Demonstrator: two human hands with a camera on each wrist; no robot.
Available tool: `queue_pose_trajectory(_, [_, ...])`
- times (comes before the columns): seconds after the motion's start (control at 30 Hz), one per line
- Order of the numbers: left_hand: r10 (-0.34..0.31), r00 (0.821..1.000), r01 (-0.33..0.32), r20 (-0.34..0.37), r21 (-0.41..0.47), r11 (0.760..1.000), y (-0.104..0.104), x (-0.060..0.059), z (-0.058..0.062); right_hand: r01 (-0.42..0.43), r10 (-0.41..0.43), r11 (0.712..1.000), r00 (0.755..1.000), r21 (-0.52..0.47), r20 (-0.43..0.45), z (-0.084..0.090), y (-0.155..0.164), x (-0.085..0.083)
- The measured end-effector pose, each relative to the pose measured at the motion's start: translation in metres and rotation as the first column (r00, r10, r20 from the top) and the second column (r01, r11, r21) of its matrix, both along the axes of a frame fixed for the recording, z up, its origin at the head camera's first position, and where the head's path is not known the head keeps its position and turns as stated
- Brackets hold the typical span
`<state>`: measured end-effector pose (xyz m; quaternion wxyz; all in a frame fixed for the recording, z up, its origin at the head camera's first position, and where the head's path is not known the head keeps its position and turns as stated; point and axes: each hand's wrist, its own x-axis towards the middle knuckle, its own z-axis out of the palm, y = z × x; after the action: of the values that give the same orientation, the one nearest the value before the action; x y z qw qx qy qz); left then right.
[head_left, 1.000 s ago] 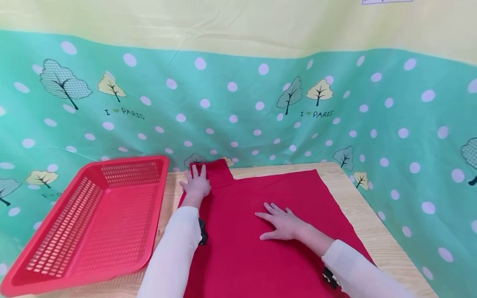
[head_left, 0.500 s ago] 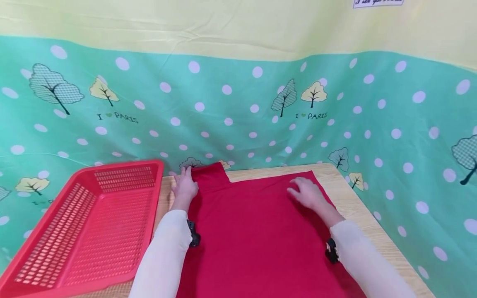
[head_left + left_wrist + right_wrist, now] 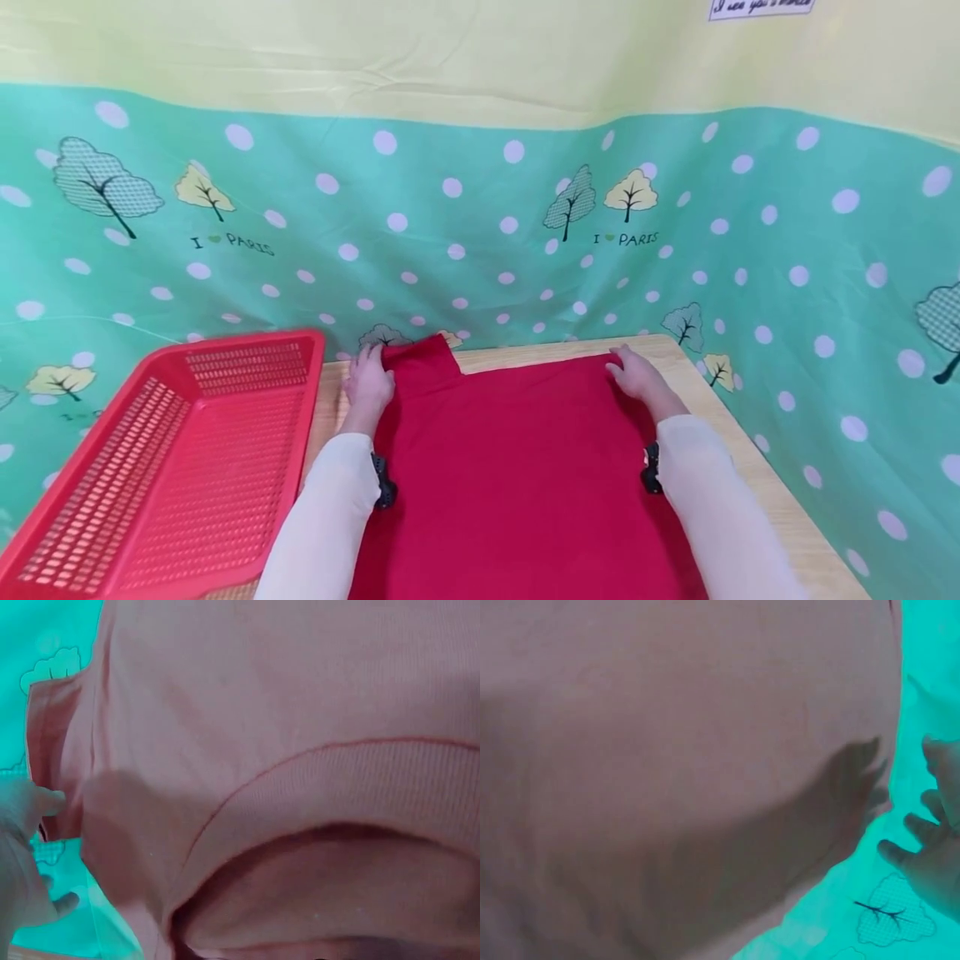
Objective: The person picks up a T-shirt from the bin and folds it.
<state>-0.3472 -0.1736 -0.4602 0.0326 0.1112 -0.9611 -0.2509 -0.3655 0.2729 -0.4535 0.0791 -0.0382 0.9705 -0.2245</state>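
A red garment (image 3: 517, 467) lies spread flat on the wooden table (image 3: 720, 408), with a short folded part (image 3: 420, 358) sticking out at its far left corner. My left hand (image 3: 367, 379) rests at the left edge of that part. In the left wrist view its fingers (image 3: 34, 814) touch the cloth's edge (image 3: 45, 750) and the thumb stays apart. My right hand (image 3: 637, 375) sits at the garment's far right corner. In the right wrist view its fingers (image 3: 930, 840) are spread just beyond the cloth's edge (image 3: 885, 712), holding nothing.
A red perforated plastic basket (image 3: 247, 340) stands tilted at the left of the table, close to my left arm. A green dotted curtain (image 3: 480, 225) with tree prints hangs right behind the table's far edge. Bare wood shows at the right of the garment.
My right hand has slid from the garment's middle to its far right corner. My left hand has shifted off the folded part to its left edge.
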Motion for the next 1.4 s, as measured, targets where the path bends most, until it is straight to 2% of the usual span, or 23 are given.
queue_pose_trajectory(0.13, [-0.019, 0.999, 0.019, 0.031, -0.014, 1.000, 0.005, -0.001, -0.006, 0.008, -0.010, 0.999, 0.998, 0.040, 0.066, -0.007, 0.001, 0.001])
queue_pose_trajectory(0.27, [-0.005, 0.999, 0.007, 0.041, -0.050, 0.999, 0.007, 0.001, -0.011, 0.073, -0.075, 0.990, 0.997, 0.118, 0.012, -0.012, 0.003, 0.006])
queue_pose_trajectory(0.4, [-0.022, 0.999, 0.025, 0.040, -0.084, 0.996, 0.004, 0.002, -0.013, 0.130, -0.121, 0.982, 0.990, 0.137, -0.071, -0.013, 0.008, 0.009])
queue_pose_trajectory(0.6, [-0.041, 0.998, 0.044, 0.044, -0.062, 0.997, 0.000, 0.000, -0.013, 0.102, -0.095, 0.984, 0.994, 0.144, -0.053, -0.014, 0.017, 0.013])
queue_pose_trajectory(0.73, [-0.045, 0.998, 0.051, 0.050, -0.123, 0.991, 0.001, -0.001, -0.012, 0.107, -0.100, 0.978, 0.994, 0.179, -0.050, -0.015, 0.018, 0.014])
queue_pose_trajectory(0.83, [-0.041, 0.998, 0.048, 0.053, -0.142, 0.989, 0.002, -0.001, -0.012, 0.126, -0.107, 0.966, 0.990, 0.224, -0.094, -0.015, 0.017, 0.014])
queue_pose_trajectory(0.97, [-0.010, 1.000, 0.013, 0.021, -0.117, 0.993, 0.002, 0.000, -0.012, 0.120, -0.079, 0.955, 0.984, 0.270, -0.157, -0.010, 0.014, 0.012])
queue_pose_trajectory(1.07, [-0.009, 1.000, 0.008, -0.008, -0.093, 0.996, 0.000, -0.001, -0.012, 0.108, -0.063, 0.957, 0.983, 0.270, -0.172, -0.005, 0.012, 0.010])
queue_pose_trajectory(1.2, [-0.026, 1.000, 0.026, -0.016, 0.019, 0.999, -0.001, -0.004, -0.012, 0.103, -0.067, 0.968, 0.985, 0.228, -0.161, 0.001, 0.012, 0.010])
queue_pose_trajectory(1.3, [-0.003, 1.000, 0.003, -0.003, 0.080, 0.997, 0.000, -0.006, -0.013, 0.092, -0.065, 0.978, 0.987, 0.188, -0.144, 0.005, 0.011, 0.010])
queue_pose_trajectory(1.4, [0.045, 0.999, -0.045, 0.008, 0.045, 0.998, 0.001, -0.006, -0.015, 0.072, -0.051, 0.984, 0.990, 0.162, -0.132, 0.007, 0.008, 0.011])
